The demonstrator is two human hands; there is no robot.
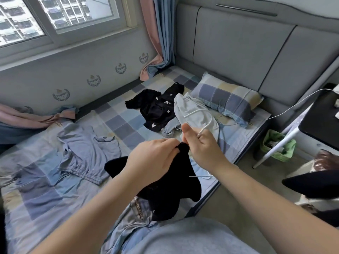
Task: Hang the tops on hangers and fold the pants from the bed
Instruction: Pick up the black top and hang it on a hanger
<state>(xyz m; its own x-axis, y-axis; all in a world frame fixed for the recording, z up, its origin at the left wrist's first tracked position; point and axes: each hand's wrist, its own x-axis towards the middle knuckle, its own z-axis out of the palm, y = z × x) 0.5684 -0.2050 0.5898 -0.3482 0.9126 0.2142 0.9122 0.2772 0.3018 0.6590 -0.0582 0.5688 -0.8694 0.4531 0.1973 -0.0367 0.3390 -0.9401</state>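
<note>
- Head view, the only one. Left hand (pixel 154 158): fingers curled, pinching a bunched fold at the highest point of the black top (pixel 165 187).
- Right hand (pixel 203 145): fingers curled round the neck of the white hanger (pixel 203 129), thumb pointing up. The hook arcs above the knuckles.
- The hands meet at the bunched fold. Cannot tell whether the right fingers also catch the cloth.
- The black top hangs from the hands above the near edge of the bed (pixel 117 123), its lower part draping down in front of the person's body.
- A thin wire end shows beside the top, under the right wrist. Cannot tell whether it belongs to the hanger.
- Blue-grey pants (pixel 86 153) lie spread on the bed, left of the hands and apart from them.
- A black printed garment (pixel 157 109) and a light grey garment (pixel 183 107) lie crumpled and touching, just beside the pillow (pixel 225 99).
- A green bin (pixel 288 149) stands on the floor, right of the bed.
</note>
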